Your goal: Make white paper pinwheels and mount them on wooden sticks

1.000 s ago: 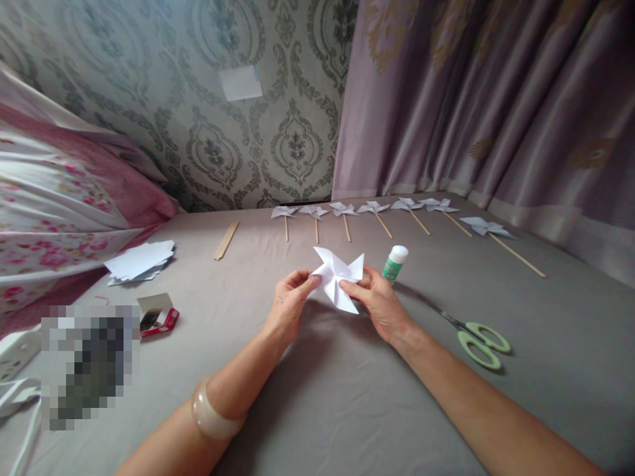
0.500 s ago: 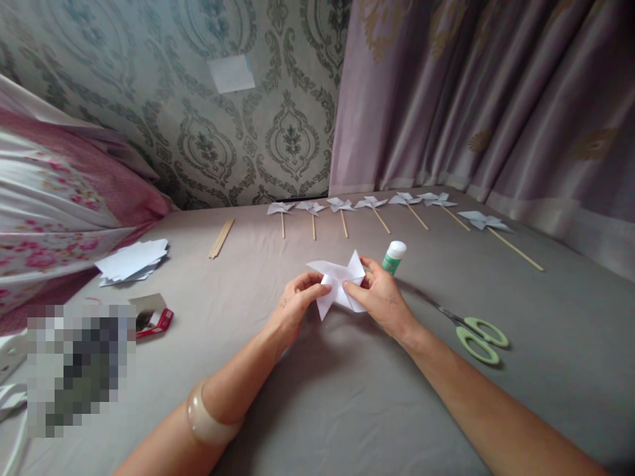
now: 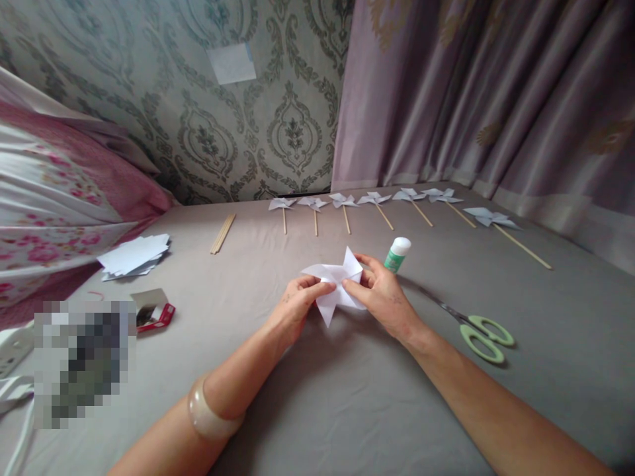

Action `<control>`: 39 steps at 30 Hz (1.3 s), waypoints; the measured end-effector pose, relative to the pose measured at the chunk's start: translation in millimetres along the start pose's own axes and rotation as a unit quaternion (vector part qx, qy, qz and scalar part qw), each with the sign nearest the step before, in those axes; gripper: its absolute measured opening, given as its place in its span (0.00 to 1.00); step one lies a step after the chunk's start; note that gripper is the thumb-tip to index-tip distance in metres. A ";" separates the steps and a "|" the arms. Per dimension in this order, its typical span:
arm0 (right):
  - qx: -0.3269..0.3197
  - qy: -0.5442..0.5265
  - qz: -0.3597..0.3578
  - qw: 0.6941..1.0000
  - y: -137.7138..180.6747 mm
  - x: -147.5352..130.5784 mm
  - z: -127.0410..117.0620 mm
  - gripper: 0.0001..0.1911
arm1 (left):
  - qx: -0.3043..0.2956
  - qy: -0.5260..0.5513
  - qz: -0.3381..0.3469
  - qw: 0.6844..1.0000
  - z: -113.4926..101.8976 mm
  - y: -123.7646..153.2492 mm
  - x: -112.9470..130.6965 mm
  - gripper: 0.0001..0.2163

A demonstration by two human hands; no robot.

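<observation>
A white folded paper pinwheel head (image 3: 336, 285) is pinched between both my hands just above the grey bed sheet (image 3: 347, 410). My left hand (image 3: 294, 307) grips its left side with thumb and fingers closed on the paper. My right hand (image 3: 381, 295) holds its right side, thumb pressed near the centre. A white glue bottle with a green label (image 3: 397, 254) lies just beyond my right hand. Green-handled scissors (image 3: 479, 334) lie to the right.
Several finished paper pinwheels on wooden sticks (image 3: 377, 206) lie in a row along the far edge. Spare sticks (image 3: 223, 233), a pile of white paper squares (image 3: 135, 255) and a small red box (image 3: 155, 311) lie at the left. Floral bedding (image 3: 54, 205) and curtains (image 3: 486, 99) border the surface.
The pinwheel head has turned in my hands and come down closer to the sheet. Both hands have stayed pinched on it.
</observation>
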State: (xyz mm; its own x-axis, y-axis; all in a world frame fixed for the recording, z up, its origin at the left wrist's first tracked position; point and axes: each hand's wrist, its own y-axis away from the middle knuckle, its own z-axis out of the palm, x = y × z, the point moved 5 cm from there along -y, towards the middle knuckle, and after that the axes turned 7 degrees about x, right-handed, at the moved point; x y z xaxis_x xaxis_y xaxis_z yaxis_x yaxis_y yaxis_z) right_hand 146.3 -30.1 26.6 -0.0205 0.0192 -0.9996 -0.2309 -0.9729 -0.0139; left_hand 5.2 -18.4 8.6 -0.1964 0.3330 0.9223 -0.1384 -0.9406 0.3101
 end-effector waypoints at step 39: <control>-0.009 -0.057 0.001 0.998 7.0 -8.2 2.2 0.30 | 0.024 0.035 0.004 0.999 -4.4 -4.4 -0.1 0.10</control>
State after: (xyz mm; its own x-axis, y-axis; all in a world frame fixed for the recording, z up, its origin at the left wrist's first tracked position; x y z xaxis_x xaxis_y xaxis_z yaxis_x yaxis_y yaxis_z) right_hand 142.7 -36.6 34.8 -0.1326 0.0420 -0.9903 -0.2135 -0.9769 -0.0128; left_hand 1.5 -14.0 6.2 -0.2651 0.3276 0.9069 -0.0899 -0.9448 0.3150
